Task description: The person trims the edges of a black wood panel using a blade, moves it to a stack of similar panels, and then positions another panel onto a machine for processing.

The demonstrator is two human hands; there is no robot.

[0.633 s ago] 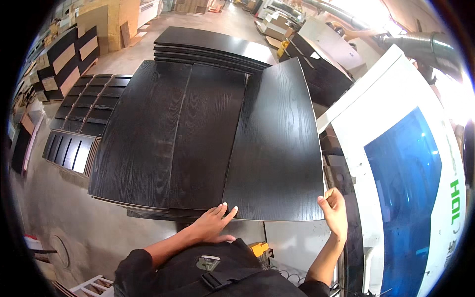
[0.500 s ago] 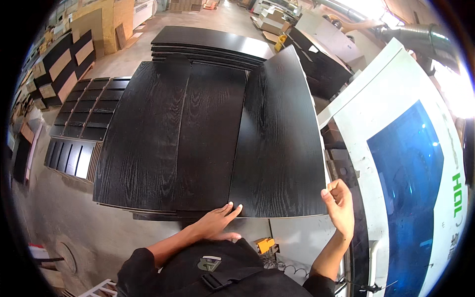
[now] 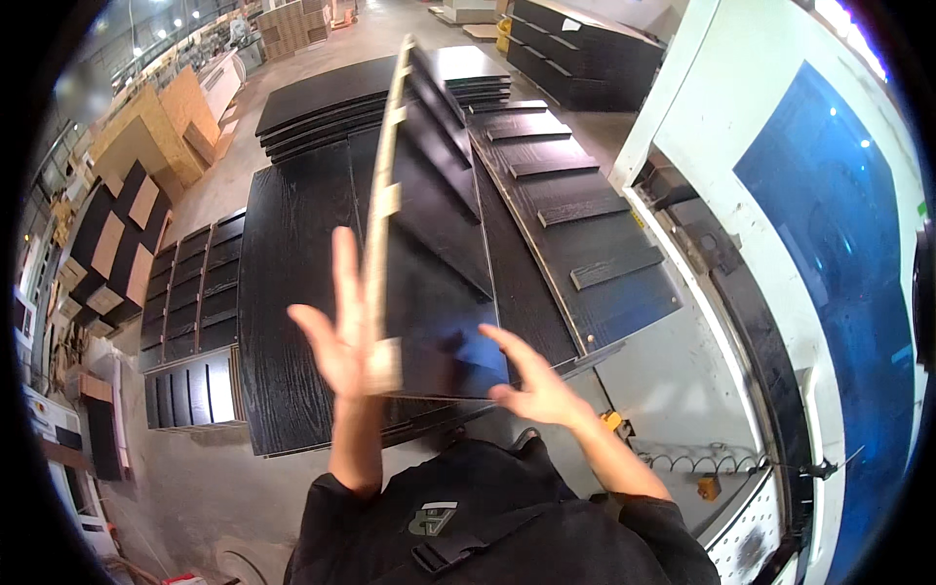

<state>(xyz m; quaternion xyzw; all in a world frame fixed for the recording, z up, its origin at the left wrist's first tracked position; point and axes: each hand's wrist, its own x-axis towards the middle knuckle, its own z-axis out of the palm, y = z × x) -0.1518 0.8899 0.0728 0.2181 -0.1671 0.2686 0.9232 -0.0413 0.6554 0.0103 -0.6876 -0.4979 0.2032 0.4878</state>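
A black wood-grain panel (image 3: 434, 312) stands tilted up on its long edge between my hands, its pale edge toward me and strips across its right face. My left hand (image 3: 343, 346) is at its left side, fingers spread, palm against or very near the pale edge. To its right, my right hand (image 3: 541, 388) has thumb and fingers apart, close to the near end; I cannot tell if it touches. Beneath lie flat black panels (image 3: 292, 283). On the right lies another black panel (image 3: 624, 310) with several raised strips.
Behind is a stack of black panels (image 3: 322, 97). Slatted black pieces (image 3: 185, 302) are stacked at left. A white machine with a blue window (image 3: 809, 195) stands close on the right. A coiled cable (image 3: 702, 463) and yellow box (image 3: 709, 487) are near its base.
The right-hand panel, lying smooth face up before, is now raised on edge and further left. A panel with strips shows at right. Both hands have left the near edge and right corner.
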